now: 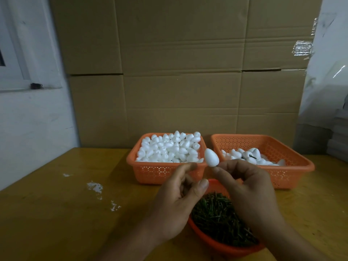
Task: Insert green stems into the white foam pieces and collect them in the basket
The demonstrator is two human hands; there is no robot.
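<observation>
My right hand point(250, 191) pinches a white egg-shaped foam piece point(211, 157) at its lower end, holding it upright above the table between the two baskets. My left hand point(175, 202) is just to its left, fingers loosely curled and apart, with nothing visible in it. The left orange basket point(165, 173) is heaped with plain foam pieces point(169, 147). The right orange basket point(293, 166) holds several foam pieces, one showing a dark stem point(252, 156). An orange bowl point(216, 243) of green stems point(218, 215) sits under my hands.
A wall of cardboard boxes point(178, 72) stands right behind the baskets. White foam crumbs point(95, 186) lie on the yellow-brown table point(56, 213) to the left. A white wall with a window frame point(18, 63) is at far left, and plastic-wrapped goods point(327, 91) at right.
</observation>
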